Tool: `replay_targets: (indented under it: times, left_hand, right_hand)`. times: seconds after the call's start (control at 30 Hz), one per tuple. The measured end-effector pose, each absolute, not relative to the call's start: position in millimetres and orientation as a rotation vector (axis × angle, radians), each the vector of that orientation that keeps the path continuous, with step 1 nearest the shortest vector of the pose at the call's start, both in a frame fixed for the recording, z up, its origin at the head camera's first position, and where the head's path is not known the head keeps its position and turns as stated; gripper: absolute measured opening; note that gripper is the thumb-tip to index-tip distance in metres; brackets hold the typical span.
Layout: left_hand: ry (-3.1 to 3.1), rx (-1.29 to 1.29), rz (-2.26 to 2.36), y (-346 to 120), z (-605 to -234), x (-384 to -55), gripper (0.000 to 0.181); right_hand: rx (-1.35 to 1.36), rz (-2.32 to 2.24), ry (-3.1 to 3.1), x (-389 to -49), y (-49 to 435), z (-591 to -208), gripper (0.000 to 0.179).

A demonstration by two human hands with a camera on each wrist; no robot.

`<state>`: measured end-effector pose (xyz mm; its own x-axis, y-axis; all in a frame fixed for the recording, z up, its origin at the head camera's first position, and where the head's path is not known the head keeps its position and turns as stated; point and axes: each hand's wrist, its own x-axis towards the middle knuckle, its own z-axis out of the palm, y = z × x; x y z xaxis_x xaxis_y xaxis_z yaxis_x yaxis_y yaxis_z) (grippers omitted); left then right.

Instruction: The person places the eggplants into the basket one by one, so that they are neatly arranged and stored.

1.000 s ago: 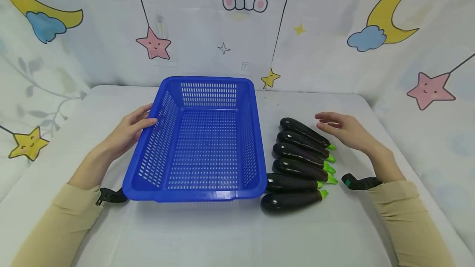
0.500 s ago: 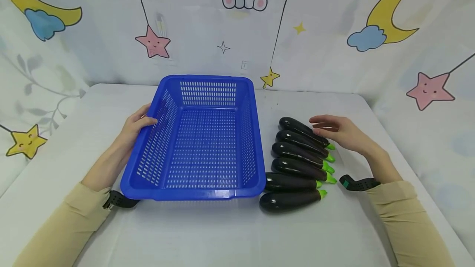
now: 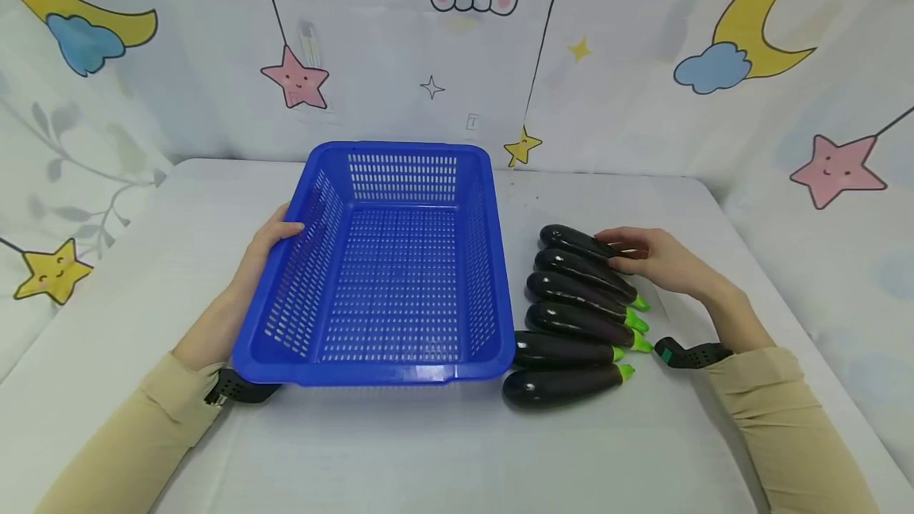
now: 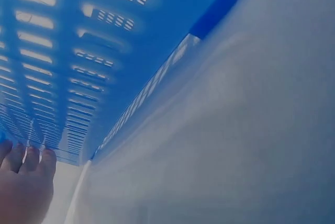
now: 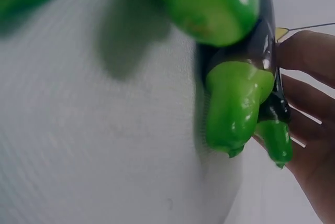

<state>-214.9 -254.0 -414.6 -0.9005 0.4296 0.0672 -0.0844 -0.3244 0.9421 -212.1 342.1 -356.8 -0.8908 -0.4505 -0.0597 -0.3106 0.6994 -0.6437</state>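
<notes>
A blue plastic basket (image 3: 378, 373) with slotted walls sits on the table, left of centre. My left hand (image 3: 259, 252) grips its left side, thumb over the rim; in the left wrist view the fingertips (image 4: 31, 158) lie against the slotted outer wall. To the right, several dark, glossy eggplants with green stems lie in a column. My right hand (image 3: 657, 260) holds the farthest eggplant (image 3: 571, 239) near its stem end, fingers over the far side and thumb on the near side. Its green stem (image 5: 275, 140) shows beside the palm in the right wrist view.
The nearest eggplant (image 3: 564, 385) lies close to the basket's front right corner, and the one behind it is partly hidden by the basket rim. A printed cloth (image 3: 371, 46) hangs behind the white table (image 3: 443, 458).
My right hand has moved left and slightly nearer, from beside the farthest eggplant onto its stem end. The left forearm has shifted inward while that hand stays on the basket's rim.
</notes>
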Motion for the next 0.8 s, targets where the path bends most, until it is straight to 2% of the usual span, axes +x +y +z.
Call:
replay_targets:
  times: [0.23,0.4,0.8]
  left_hand:
    - [1.414,0.363,2.376,-224.9,-379.7,-179.6,0.051]
    - [1.419,0.27,2.316,-217.7,-370.4,-167.5,0.056]
    - [1.36,0.289,2.243,-218.6,-373.0,-168.9,0.065]
  right_hand:
    - [-0.616,-0.964,2.727,-212.4,341.3,-359.1,0.044]
    - [-0.67,-0.97,2.751,-213.9,339.4,-362.8,0.043]
    - [-0.657,-0.969,2.809,-215.7,337.0,-363.0,0.043]
